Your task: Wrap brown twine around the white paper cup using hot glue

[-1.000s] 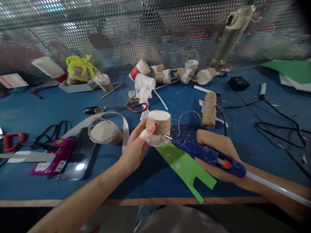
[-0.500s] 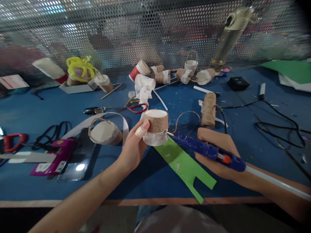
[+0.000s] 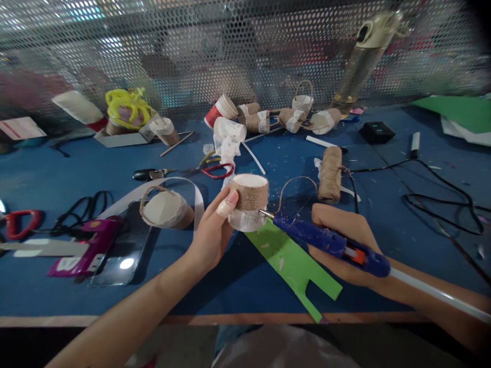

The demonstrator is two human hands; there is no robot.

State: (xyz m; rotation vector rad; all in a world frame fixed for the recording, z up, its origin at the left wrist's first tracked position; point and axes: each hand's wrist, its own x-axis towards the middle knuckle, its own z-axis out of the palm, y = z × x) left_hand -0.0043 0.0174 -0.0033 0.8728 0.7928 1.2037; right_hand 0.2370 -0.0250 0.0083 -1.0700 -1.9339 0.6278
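My left hand [image 3: 215, 225] is closed around a small paper cup [image 3: 249, 199], its upper part wrapped in brown twine and its lower part still white. A blue hot glue gun [image 3: 322, 237] with a white glue stick [image 3: 433, 289] in its back is gripped by my right hand [image 3: 341, 230]. The metal tip meets the cup's right side, at the lower edge of the twine. From there a loose strand loops to the twine roll [image 3: 330, 175] on the table. Beneath the cup lies a green cut-out strip [image 3: 291, 260].
Left of the cup stand a handled cup [image 3: 164, 208], a phone [image 3: 123, 250] and a purple glue gun [image 3: 88, 248]. Red-handled scissors [image 3: 218, 171] and white paper cups [image 3: 229, 129] lie behind. Several twine-wrapped cups [image 3: 289, 118] and a bottle [image 3: 360, 61] line the mesh panel [image 3: 192, 56].
The cup has shifted very slightly to the right with my left hand. The glue gun's tip stays at the twine's lower edge, and both grips are the same.
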